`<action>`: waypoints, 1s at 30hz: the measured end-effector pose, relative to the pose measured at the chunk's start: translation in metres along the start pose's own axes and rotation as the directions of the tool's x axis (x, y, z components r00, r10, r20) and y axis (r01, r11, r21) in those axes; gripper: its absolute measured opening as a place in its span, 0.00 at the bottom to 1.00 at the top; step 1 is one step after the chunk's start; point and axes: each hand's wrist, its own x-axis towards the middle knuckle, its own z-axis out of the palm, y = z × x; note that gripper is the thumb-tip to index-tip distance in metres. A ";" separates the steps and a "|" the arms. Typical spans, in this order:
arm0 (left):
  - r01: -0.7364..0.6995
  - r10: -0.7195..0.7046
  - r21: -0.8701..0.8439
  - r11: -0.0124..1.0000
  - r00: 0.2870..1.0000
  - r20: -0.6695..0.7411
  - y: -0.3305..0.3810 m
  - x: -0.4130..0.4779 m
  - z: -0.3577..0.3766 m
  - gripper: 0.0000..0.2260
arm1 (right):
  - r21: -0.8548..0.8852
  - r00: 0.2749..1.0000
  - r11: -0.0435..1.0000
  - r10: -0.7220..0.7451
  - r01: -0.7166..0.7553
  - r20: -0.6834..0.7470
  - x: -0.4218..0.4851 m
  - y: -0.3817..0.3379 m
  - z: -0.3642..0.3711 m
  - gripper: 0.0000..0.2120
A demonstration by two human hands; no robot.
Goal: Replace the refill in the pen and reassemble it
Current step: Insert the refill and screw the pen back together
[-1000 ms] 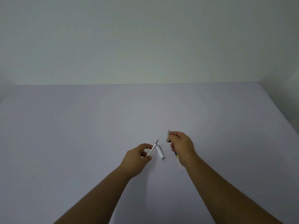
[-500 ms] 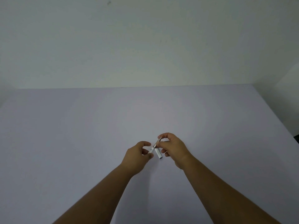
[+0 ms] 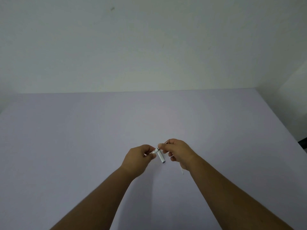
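both hands meet above the middle of the lavender desk (image 3: 66, 146), nearer its front edge than its back edge. the left hand (image 3: 138, 157) has its grip closed on a slim white pen barrel (image 3: 153, 151), pinched between thumb and fingers, with the barrel slanting up toward the right. the right hand (image 3: 178, 151) has its grip closed on the pen's small tip piece (image 3: 159, 148), thumb and forefinger pressed on it right where it meets the end of the barrel; whether the two parts are fully joined is too small to tell. a thin white refill (image 3: 181, 170) sticks out below the right palm, tucked in the same hand. a short white pen cap (image 3: 161, 157) lies on the desk just beneath the hands, between them, its dark end pointing toward the front edge.
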 end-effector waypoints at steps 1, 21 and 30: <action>-0.008 0.008 0.017 1.000 1.000 -0.005 0.001 0.000 -0.001 0.02 | -0.006 1.000 1.000 -0.020 0.020 0.001 -0.001 -0.001 0.000 0.04; -0.068 0.068 0.051 0.996 0.998 -0.001 0.012 0.005 -0.014 0.04 | -0.125 0.990 0.983 -0.131 0.136 0.048 -0.003 -0.016 -0.012 0.03; -0.087 0.086 0.095 0.992 0.996 0.008 0.014 0.007 -0.014 0.03 | -0.114 0.987 0.981 -0.151 0.157 0.057 -0.001 -0.014 -0.014 0.05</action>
